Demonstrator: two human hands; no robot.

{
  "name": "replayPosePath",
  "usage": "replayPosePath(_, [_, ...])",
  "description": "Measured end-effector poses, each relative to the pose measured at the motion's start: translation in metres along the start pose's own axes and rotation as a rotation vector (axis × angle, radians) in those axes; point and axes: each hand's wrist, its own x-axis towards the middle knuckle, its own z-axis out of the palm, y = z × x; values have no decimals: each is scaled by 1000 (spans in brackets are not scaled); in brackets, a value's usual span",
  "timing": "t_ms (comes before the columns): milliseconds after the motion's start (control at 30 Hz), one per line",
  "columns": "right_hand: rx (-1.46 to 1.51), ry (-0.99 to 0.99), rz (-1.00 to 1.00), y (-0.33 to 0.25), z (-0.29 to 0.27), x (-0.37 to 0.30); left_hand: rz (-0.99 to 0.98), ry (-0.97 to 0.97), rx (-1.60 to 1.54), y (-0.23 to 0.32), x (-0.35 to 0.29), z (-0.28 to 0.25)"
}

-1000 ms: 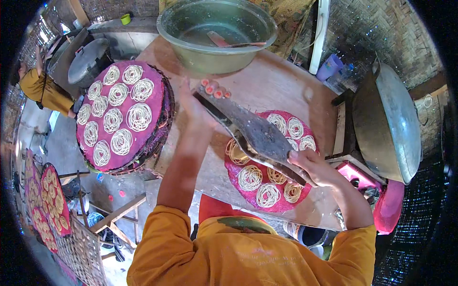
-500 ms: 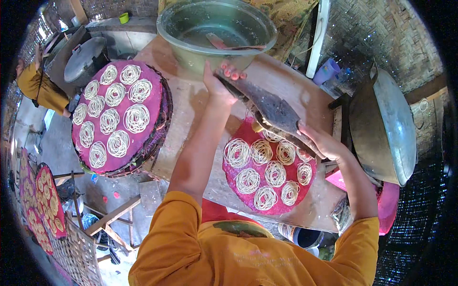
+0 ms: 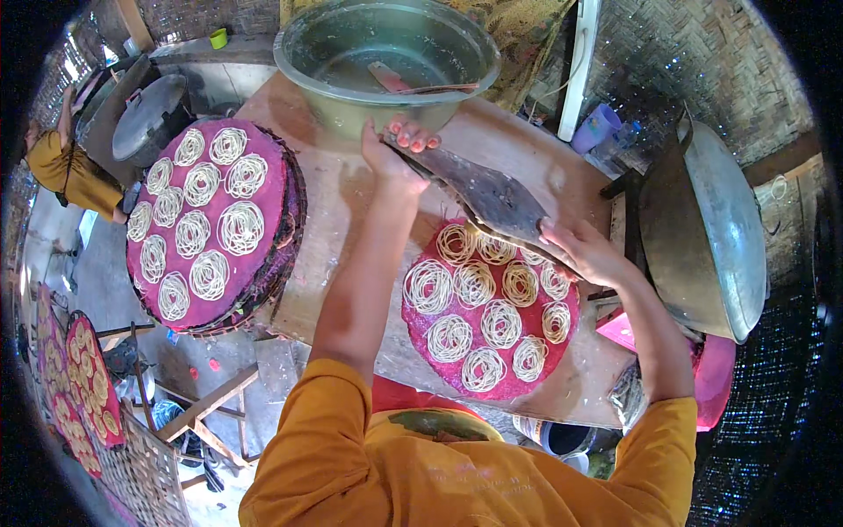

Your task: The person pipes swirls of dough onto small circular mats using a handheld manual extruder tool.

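Both my hands hold a dark wooden hand press (image 3: 479,189), tilted down to the right above a round pink mat (image 3: 448,373). My left hand (image 3: 397,158) wraps its upper left end, fingertips curled over the edge. My right hand (image 3: 587,250) grips its lower right end. Under the press, coiled nests of pale thin strands (image 3: 500,324) cover the mat; those at its far edge are partly hidden. One nest (image 3: 455,243) lies just below the press's left part. The press's underside is mostly out of sight.
A large green basin (image 3: 386,83) with a flat scraper (image 3: 386,77) stands at the back of the table. More nests sit on a stacked pink round tray (image 3: 263,255) at left. A big metal pan (image 3: 702,228) rises at right. Another person (image 3: 75,171) is far left.
The press and my hands have shifted slightly left in view. A nest at the mat's far left edge, hidden earlier beneath the press, now shows. My grip stays the same.
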Motion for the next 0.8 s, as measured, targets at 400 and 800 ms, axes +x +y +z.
replayPosePath(400, [38, 9, -48, 46, 2, 32, 22, 6, 52, -8, 0, -27])
replayPosePath(800, [-74, 349, -383, 94, -45, 65, 61, -729, 533, 104, -97, 148])
